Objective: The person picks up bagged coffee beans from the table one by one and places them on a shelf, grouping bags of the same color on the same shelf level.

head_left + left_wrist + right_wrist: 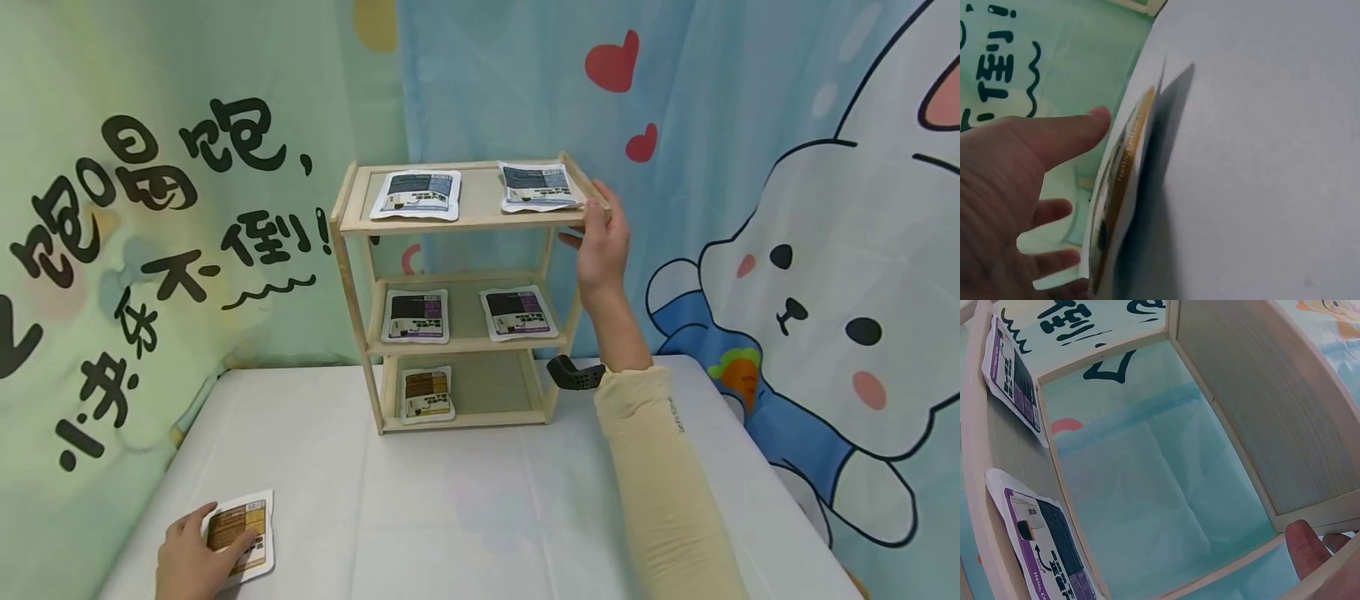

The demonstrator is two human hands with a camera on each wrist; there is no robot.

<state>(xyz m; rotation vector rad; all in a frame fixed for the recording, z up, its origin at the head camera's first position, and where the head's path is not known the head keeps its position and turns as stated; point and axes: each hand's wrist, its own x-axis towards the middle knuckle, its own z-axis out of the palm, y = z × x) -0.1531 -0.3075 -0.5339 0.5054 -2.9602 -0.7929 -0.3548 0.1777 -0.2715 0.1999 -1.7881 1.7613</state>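
Note:
A three-tier wooden shelf rack stands upright on the white table. My right hand grips its top tier at the right corner; in the right wrist view, fingertips show at the frame near the top board. At the front left, my left hand is spread over a white packet with a brown-and-gold label. From the left wrist, this packet appears nearly edge-on with a shadow beside it, and the thumb and fingers reach to its near side, extended rather than wrapped round it.
Two blue-label packets, left and right, lie on the top tier. Purple-label packets occupy the middle tier, and one brown-label packet the bottom left. Printed curtains hang behind the table.

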